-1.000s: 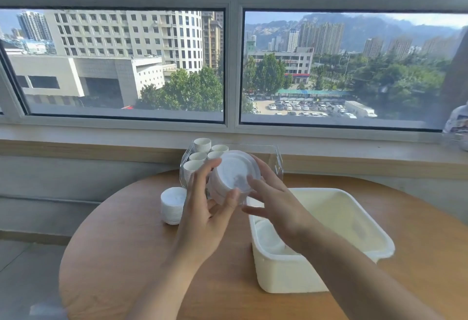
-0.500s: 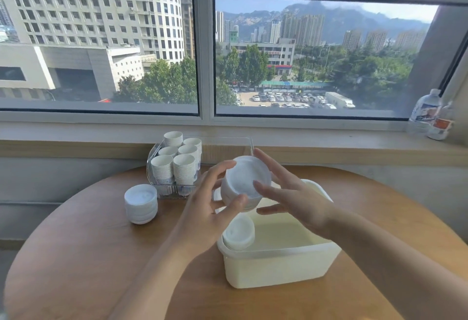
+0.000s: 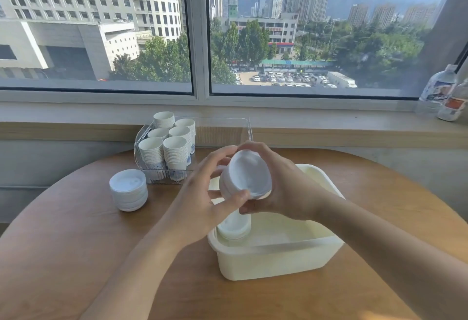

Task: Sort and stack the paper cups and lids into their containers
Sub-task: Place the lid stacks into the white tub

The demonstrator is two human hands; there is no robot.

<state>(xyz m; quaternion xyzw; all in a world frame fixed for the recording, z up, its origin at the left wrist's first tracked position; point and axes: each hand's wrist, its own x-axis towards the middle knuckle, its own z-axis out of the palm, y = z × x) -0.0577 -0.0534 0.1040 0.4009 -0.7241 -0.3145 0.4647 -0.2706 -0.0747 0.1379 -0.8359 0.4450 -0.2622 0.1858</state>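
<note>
Both hands hold a stack of white lids (image 3: 247,175) above the left end of the cream plastic bin (image 3: 278,261). My left hand (image 3: 200,198) grips the stack from the left, thumb under its near edge. From the right, my right hand (image 3: 286,188) curls round it. Another stack of lids (image 3: 234,227) stands inside the bin's left corner, partly hidden by my hands. A third lid stack (image 3: 129,190) sits on the table to the left. Several stacks of paper cups (image 3: 169,145) fill the left end of a clear container (image 3: 222,130) behind.
The round wooden table (image 3: 76,243) stands against a window sill. Two plastic bottles (image 3: 443,94) stand on the sill at far right. The table's curved edge runs close on the left.
The view has swung right and down, so everything sits further left. The held lid stack has dropped a little toward the bin, and my right hand has closed more fully round it.
</note>
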